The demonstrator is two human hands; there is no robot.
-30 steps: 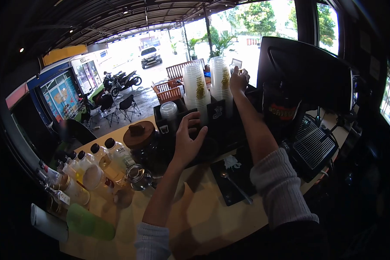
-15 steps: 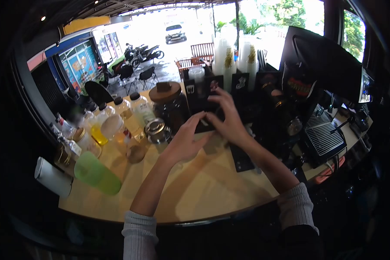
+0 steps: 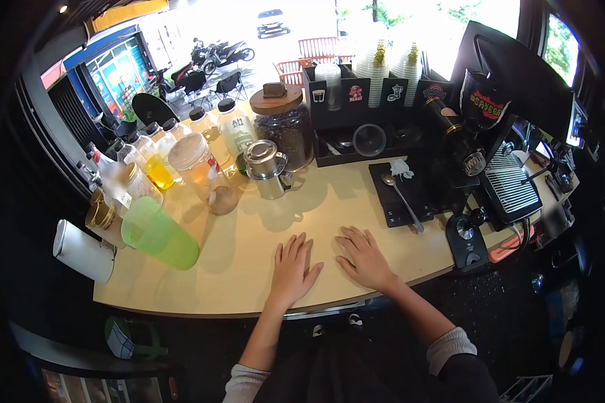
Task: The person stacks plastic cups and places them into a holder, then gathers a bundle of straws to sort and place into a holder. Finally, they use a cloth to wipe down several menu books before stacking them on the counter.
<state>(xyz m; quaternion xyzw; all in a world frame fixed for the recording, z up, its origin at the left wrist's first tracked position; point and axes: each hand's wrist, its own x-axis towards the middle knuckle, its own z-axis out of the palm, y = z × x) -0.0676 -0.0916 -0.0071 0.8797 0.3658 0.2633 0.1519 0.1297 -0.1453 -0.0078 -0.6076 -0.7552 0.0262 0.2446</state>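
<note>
Flat on the wooden counter, near its front edge, rests my left hand, fingers stretched forward and holding nothing. My right hand lies palm down a little to the right, its fingers apart. Beyond my left hand stands a metal drip coffee maker with a lid. A spoon lies across a flat black scale ahead of my right hand, beside a crumpled white tissue. Behind the drip maker is a glass jar of dark coffee beans with a wooden lid.
Several bottles and a green cup line the left side. A black organizer with stacked plastic cups stands at the back. On the right are a black coffee grinder and a machine with a ribbed tray.
Both hands have come down from in front of the organizer and back toward me, onto the counter. My view has tilted downward, showing the floor and my shoes.
</note>
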